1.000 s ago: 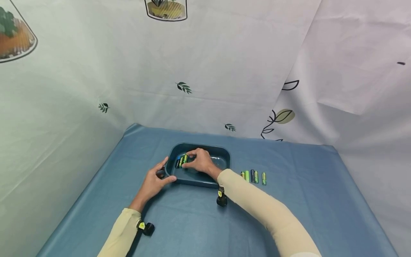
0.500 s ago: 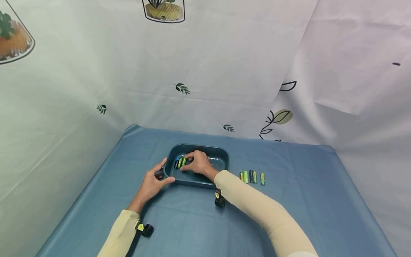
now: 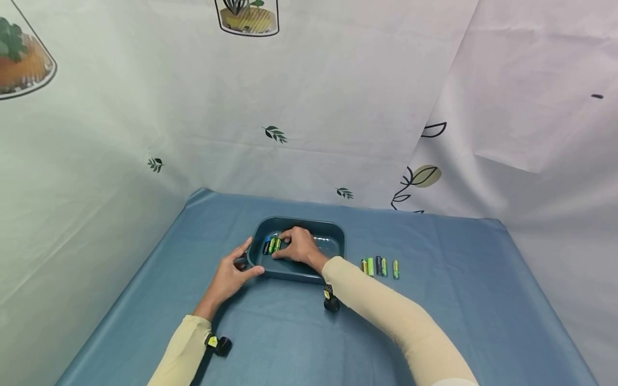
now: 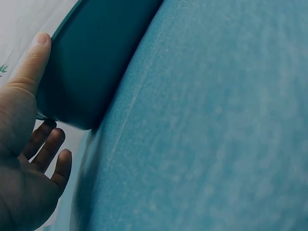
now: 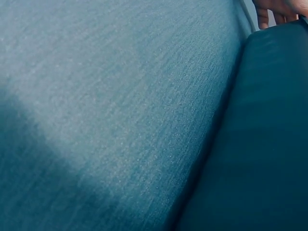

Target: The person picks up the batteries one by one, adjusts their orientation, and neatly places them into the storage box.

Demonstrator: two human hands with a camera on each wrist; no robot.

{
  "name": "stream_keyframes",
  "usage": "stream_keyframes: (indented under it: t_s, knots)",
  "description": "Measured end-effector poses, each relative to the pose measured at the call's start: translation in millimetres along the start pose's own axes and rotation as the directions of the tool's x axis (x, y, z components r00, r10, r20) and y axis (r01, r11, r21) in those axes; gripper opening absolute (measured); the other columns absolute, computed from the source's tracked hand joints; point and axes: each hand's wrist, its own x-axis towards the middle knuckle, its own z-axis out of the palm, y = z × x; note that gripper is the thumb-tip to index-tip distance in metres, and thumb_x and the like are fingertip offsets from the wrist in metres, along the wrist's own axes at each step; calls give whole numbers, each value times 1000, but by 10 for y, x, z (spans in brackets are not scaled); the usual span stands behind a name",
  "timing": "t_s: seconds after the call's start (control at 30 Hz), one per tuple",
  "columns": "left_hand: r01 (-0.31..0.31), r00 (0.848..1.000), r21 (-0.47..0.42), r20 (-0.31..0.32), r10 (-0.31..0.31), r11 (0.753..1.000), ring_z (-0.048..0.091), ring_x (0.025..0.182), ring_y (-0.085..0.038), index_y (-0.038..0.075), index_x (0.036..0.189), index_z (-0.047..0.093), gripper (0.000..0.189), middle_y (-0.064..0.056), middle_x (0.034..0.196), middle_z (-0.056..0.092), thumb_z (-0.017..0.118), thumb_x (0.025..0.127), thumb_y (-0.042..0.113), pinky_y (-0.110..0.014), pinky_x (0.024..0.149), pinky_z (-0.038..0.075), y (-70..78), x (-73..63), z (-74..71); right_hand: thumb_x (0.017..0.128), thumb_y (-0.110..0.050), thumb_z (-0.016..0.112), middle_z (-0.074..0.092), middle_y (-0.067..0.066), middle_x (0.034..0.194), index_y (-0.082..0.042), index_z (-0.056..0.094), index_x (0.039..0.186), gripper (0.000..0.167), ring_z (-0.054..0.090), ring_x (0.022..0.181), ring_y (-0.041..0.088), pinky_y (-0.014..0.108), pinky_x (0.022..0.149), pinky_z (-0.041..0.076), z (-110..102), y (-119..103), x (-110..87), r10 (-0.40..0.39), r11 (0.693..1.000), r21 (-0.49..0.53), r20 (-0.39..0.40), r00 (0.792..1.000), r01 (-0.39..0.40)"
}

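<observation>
A dark teal rectangular baking dish (image 3: 289, 275) stands on the table in the head view. At its left end my left hand (image 3: 229, 276) holds it, thumb on the near rim and fingers around the handle (image 3: 241, 261). The left wrist view shows the thumb (image 4: 34, 65) along the dish wall, other fingers bent below the rim. My right hand (image 3: 300, 245) reaches inside the dish and pinches a green battery (image 3: 277, 245) between thumb and index finger. Beside that battery lie another green one (image 3: 272, 245) and a dark blue one (image 3: 266, 246). The right wrist view misses the right hand's fingers.
Several batteries (image 3: 379, 265) lie in a loose row on the blue tablecloth (image 3: 434, 300), right of the dish; one green battery (image 3: 396, 269) sits apart at the row's right end. Patterned white fabric (image 3: 309, 107) rises behind the table.
The right hand has moved slightly toward the near side with the pinched battery, which now lies more level with its neighbours. The left hand keeps its hold on the dish.
</observation>
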Motion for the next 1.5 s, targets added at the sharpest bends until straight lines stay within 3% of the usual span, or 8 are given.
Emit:
stream_keyframes:
  t_s: [0.27, 0.43, 0.57, 0.73, 0.93, 1.07, 1.2, 1.5]
  knots:
    - [14, 1000, 5, 3, -14, 1000, 63, 118, -39, 12, 161, 35, 89, -22, 161, 37, 84, 87, 26, -45, 87, 55, -32, 0, 2, 80, -40, 89, 66, 1, 103, -14, 73, 129, 58, 56, 79, 10, 28, 70, 48, -19, -1, -5, 10, 1000, 3, 3, 1000, -10]
    - [13, 1000, 17, 6, -13, 1000, 62, 119, -40, 13, 161, 34, 90, -21, 161, 36, 84, 87, 27, -46, 87, 55, -25, 7, -2, 81, -39, 88, 67, 3, 108, -14, 72, 130, 57, 60, 90, 14, 32, 77, 51, -96, -21, -41, 3, 1000, 25, -10, 1000, -3]
    - [4, 1000, 19, 6, -5, 1000, 61, 120, -40, 11, 161, 34, 91, -21, 161, 36, 84, 87, 25, -49, 89, 55, -25, 4, -8, 84, -38, 86, 69, 7, 112, -12, 72, 130, 55, 63, 98, 18, 34, 81, 53, -211, -41, -119, -43, 996, 78, -46, 998, 46]
    - [7, 1000, 19, -2, -7, 1000, 62, 120, -40, 11, 161, 35, 89, -21, 161, 36, 84, 87, 22, -50, 89, 55, -24, -1, 3, 87, -37, 84, 67, 9, 113, -11, 71, 131, 53, 61, 91, 18, 33, 77, 51, -427, -33, -290, -88, 985, 139, -125, 988, 105]
    - [15, 1000, 38, -8, -15, 999, 63, 117, -42, 10, 160, 35, 88, -24, 161, 36, 84, 87, 17, -45, 85, 55, 31, -15, 10, 86, -36, 84, 68, 12, 116, -17, 71, 132, 51, 60, 94, 17, 38, 80, 52, -749, 47, -570, -106, 974, 169, -243, 964, 150]
    - [21, 1000, 28, 0, -21, 999, 64, 112, -44, 4, 159, 36, 87, -28, 159, 36, 84, 87, 13, -37, 78, 54, 203, -52, -12, 86, -36, 85, 68, 12, 117, -18, 72, 132, 51, 62, 95, 20, 41, 80, 53, -968, 154, -771, -114, 975, 146, -310, 944, 166]
    - [17, 1000, 29, 13, -18, 999, 64, 112, -46, 0, 157, 36, 85, -31, 157, 37, 83, 88, 13, -30, 76, 53, 381, -96, -46, 85, -36, 86, 68, 8, 117, -19, 71, 132, 52, 65, 97, 25, 41, 80, 54, -1170, 302, -969, -81, 983, 123, -371, 925, 135]
    - [13, 1000, 20, 18, -14, 1000, 63, 113, -47, 0, 157, 38, 84, -30, 157, 37, 83, 87, 13, -35, 78, 54, 446, -128, -67, 84, -30, 87, 69, 10, 115, -16, 72, 132, 52, 65, 95, 29, 35, 77, 53, -1463, 793, -1421, -27, 995, 69, -475, 880, 68]
